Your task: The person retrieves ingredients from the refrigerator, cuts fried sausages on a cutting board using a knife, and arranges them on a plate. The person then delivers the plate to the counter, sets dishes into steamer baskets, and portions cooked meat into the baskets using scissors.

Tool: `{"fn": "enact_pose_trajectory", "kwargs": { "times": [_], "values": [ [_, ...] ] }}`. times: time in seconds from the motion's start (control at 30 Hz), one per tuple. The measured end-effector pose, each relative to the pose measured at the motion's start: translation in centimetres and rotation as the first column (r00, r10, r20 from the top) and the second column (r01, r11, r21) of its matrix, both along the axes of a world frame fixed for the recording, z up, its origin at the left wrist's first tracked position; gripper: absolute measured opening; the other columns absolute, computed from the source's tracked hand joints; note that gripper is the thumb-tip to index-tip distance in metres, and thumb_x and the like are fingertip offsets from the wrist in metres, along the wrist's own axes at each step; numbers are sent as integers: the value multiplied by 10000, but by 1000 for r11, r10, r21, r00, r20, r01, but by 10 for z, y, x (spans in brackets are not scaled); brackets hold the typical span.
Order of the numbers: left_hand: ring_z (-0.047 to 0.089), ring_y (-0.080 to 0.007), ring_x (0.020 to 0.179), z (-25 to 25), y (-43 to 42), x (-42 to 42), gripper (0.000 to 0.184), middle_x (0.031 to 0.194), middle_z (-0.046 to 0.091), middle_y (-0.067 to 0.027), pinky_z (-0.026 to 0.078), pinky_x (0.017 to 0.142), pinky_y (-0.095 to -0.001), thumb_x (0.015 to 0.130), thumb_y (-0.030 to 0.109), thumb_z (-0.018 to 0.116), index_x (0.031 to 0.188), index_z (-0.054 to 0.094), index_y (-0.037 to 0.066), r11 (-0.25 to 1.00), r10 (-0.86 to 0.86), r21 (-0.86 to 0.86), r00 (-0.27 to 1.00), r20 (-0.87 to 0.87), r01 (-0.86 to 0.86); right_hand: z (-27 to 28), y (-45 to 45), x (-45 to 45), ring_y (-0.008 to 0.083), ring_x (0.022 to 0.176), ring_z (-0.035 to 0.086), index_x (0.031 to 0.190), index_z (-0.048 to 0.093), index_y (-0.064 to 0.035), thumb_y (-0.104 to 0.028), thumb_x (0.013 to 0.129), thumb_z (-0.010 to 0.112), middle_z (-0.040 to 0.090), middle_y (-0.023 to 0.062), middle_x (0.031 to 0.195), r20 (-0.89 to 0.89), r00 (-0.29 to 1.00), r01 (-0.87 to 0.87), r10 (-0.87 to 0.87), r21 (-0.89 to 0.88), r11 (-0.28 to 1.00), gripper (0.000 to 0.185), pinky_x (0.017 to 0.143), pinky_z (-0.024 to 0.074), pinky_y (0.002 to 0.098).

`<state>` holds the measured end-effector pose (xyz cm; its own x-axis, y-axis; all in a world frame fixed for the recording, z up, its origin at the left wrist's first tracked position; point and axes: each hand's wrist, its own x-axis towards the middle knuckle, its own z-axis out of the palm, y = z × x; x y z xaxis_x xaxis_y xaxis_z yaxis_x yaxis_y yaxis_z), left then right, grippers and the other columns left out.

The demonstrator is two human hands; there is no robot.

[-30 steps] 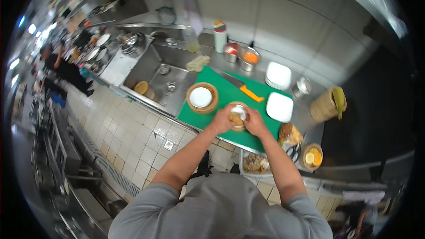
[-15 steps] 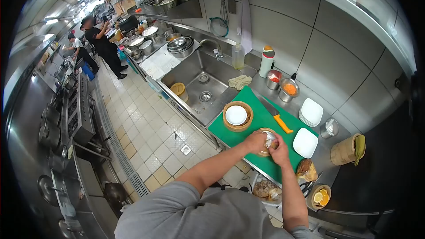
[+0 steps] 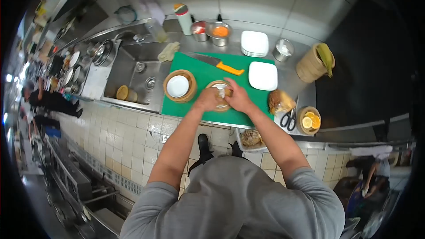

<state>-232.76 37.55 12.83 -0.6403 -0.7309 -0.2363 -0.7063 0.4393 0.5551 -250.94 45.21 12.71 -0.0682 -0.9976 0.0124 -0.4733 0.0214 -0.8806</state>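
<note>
My left hand (image 3: 207,99) and my right hand (image 3: 239,98) meet over a small round bamboo steamer (image 3: 218,83) on the green cutting board (image 3: 204,64). The fingers of both are closed around something small and whitish, mostly hidden between them. Part of a white surface shows inside this steamer. Left of my hands stands another bamboo steamer (image 3: 193,86) holding a white round dish (image 3: 178,86). Beyond them lies a knife (image 3: 230,68) with an orange handle. A square white plate (image 3: 263,75) sits at the board's right side.
A sink (image 3: 128,67) lies to the left, with a cloth (image 3: 169,52) on its edge. Metal cups of red and orange food (image 3: 220,31) stand behind the board. Scissors (image 3: 288,120) and a bowl of citrus slices (image 3: 311,120) are at right. Other people are farther off.
My head has turned to the right and down, so the counter appears level and farther left in view. Both hands stay together over the same steamer, fingers still closed.
</note>
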Motion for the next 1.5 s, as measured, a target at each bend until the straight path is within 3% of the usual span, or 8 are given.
{"fn": "enact_pose_trajectory", "kwargs": {
  "times": [0.37, 0.53, 0.67, 0.9, 1.13, 1.2, 1.4, 1.5],
  "values": [
    [732, -348, 919, 13, -5, -1, 356, 985, 753, -204, 565, 827, -431, 818, 226, 848, 1096, 749, 26, 981, 158, 117, 987, -27, -154, -19, 11, -4, 378, 1096, 652, 1426, 558, -113, -18, 834, 692, 705, 175, 1157, 43, 999, 16, -9, -153, 988, 614, 944, 538, 447],
    [725, -344, 965, -34, -20, 8, 401, 1048, 751, -181, 575, 867, -433, 780, 298, 852, 1083, 749, 56, 993, -44, -107, 998, -34, 40, -11, 15, -1, 400, 1194, 604, 1470, 526, -133, -30, 856, 636, 671, 202, 1217, -14, 1000, -11, 9, -153, 988, 633, 1017, 502, 477],
    [726, -335, 936, -54, -25, 8, 410, 982, 748, -178, 580, 862, -444, 697, 354, 867, 971, 744, 76, 996, 6, -88, 992, -130, -17, -26, 2, 2, 349, 1214, 645, 1454, 509, -82, -56, 895, 660, 628, 201, 1359, -61, 997, -58, 48, -174, 983, 580, 1050, 506, 430],
    [715, -349, 1069, 5, -8, 17, 458, 1164, 739, -191, 569, 928, -409, 762, -3, 735, 1216, 701, 48, 991, 97, 112, 982, -165, -79, -9, 4, 14, 290, 1034, 727, 1429, 509, -72, -3, 897, 661, 747, 192, 1130, -54, 998, -21, 11, -182, 983, 558, 902, 548, 384],
    [733, -333, 1011, 12, 2, 37, 365, 1077, 751, -219, 567, 905, -401, 810, -31, 673, 1160, 753, 29, 977, 210, 19, 936, -284, -214, -33, -1, 14, 219, 983, 727, 1494, 482, -73, 27, 890, 680, 751, 206, 1122, 67, 997, -14, 30, -227, 974, 643, 865, 563, 352],
    [736, -350, 963, 14, 6, 36, 198, 1011, 759, -203, 575, 911, -422, 815, 46, 718, 998, 794, 47, 948, 316, 100, 876, -365, -301, -52, -4, 11, 224, 981, 730, 1495, 494, -70, 34, 880, 690, 749, 201, 1120, 53, 998, -5, 18, -232, 973, 654, 862, 569, 356],
    [730, -346, 857, -6, 6, 32, 138, 895, 758, -157, 575, 823, -452, 862, 144, 663, 879, 782, 77, 893, 219, -284, 889, -402, -348, 7, 8, 25, 338, 940, 714, 1405, 598, -89, -12, 849, 735, 712, 182, 1063, -258, 963, 35, -74, -150, 988, 577, 848, 577, 435],
    [718, -292, 808, -15, 8, 29, 67, 850, 742, -141, 565, 746, -410, 922, 88, 693, 916, 751, 54, 922, 321, -8, 778, -540, -387, -1, 12, 20, 320, 940, 728, 1399, 596, -84, -36, 868, 743, 737, 168, 1041, -123, 989, 58, -87, -220, 974, 553, 840, 585, 411]
  ]
}}
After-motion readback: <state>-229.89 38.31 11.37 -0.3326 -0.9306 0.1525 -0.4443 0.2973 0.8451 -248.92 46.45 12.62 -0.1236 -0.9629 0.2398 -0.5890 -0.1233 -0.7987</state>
